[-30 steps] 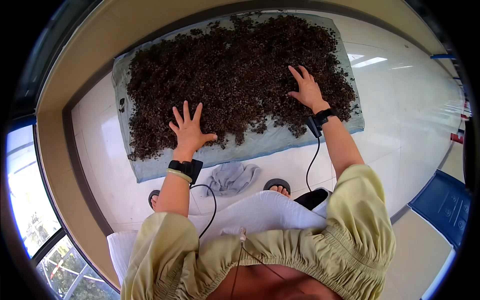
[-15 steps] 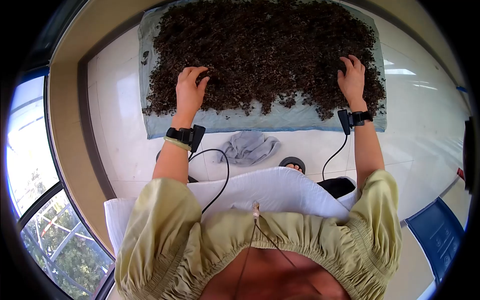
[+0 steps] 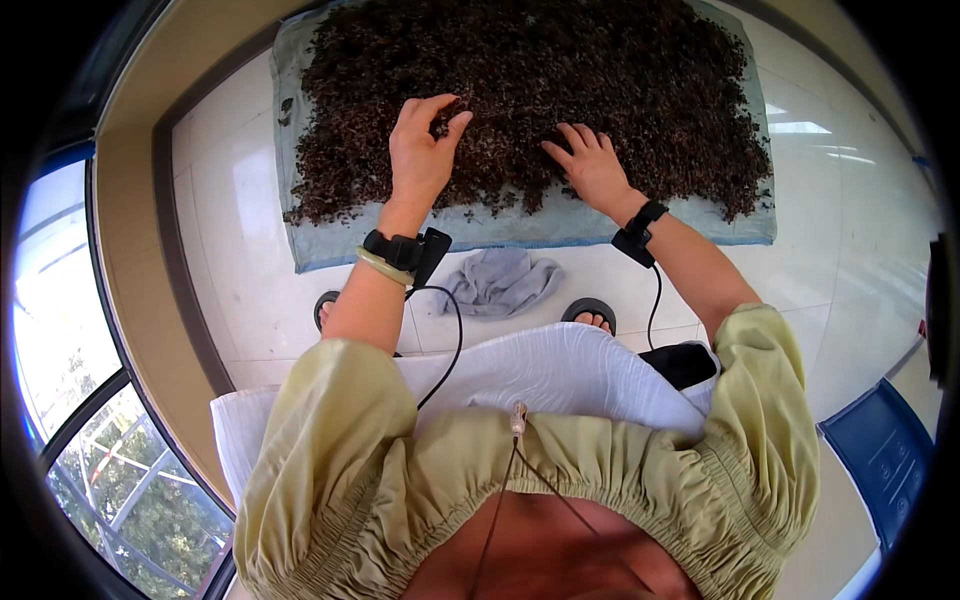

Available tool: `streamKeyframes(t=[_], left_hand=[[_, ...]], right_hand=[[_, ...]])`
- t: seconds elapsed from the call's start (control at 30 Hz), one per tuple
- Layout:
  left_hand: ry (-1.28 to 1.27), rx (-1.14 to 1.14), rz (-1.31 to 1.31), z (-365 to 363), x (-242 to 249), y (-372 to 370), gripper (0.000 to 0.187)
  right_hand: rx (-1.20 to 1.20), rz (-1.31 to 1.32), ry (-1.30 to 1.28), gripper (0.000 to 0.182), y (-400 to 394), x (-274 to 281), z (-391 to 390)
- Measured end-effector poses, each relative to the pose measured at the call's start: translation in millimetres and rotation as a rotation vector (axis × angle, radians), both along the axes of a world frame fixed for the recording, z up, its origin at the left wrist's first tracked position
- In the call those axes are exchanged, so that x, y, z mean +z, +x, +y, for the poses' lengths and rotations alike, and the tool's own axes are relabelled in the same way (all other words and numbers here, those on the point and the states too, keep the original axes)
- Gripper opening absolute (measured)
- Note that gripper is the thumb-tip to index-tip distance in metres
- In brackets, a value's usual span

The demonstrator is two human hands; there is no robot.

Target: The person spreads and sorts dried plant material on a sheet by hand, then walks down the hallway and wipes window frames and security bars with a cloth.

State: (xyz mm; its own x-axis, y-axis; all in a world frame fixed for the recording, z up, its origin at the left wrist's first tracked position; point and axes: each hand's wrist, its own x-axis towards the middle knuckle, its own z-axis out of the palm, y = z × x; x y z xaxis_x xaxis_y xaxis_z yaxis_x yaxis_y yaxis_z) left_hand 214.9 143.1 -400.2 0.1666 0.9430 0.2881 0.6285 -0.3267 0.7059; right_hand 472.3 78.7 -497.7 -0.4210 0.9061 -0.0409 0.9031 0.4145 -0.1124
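Dark dried plant material (image 3: 640, 90) lies in a thick layer over a pale blue cloth (image 3: 350, 243) on the floor. Over the left part of the layer is my left hand (image 3: 422, 150), thumb and index finger curved apart with a gap between them. My right hand (image 3: 592, 170) rests at the near middle of the layer, fingers spread and their tips at the dark pieces. Nothing shows in either hand. Both wrists carry black strapped devices with cables.
A crumpled grey cloth (image 3: 500, 283) lies on the tiled floor near my sandalled feet. White fabric (image 3: 520, 365) covers my lap. A window (image 3: 130, 490) is at the left, and a blue chair (image 3: 880, 455) stands at the lower right.
My right hand has moved far left, from the right part of the layer to its middle. My left hand has shifted right and slightly farther from me.
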Motion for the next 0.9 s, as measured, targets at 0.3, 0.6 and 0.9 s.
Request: streamKeyframes(t=[0.3,0.6,0.9], left_hand=[[-0.082,-0.149,0.2,-0.8,-21.1,27.6,0.043],[-0.171,-0.225,0.707,-33.8,-48.3,-6.6,0.104],[-0.083,-0.119,0.417,-37.2,-62.1,-37.0,0.05]], right_hand=[[-0.239,0.074,0.207,0.042,49.2,13.7,0.0],[-0.049,0.323,0.112,0.065,22.6,29.5,3.2],[0.166,0.055,-0.141,0.067,-27.7,14.3,15.6]])
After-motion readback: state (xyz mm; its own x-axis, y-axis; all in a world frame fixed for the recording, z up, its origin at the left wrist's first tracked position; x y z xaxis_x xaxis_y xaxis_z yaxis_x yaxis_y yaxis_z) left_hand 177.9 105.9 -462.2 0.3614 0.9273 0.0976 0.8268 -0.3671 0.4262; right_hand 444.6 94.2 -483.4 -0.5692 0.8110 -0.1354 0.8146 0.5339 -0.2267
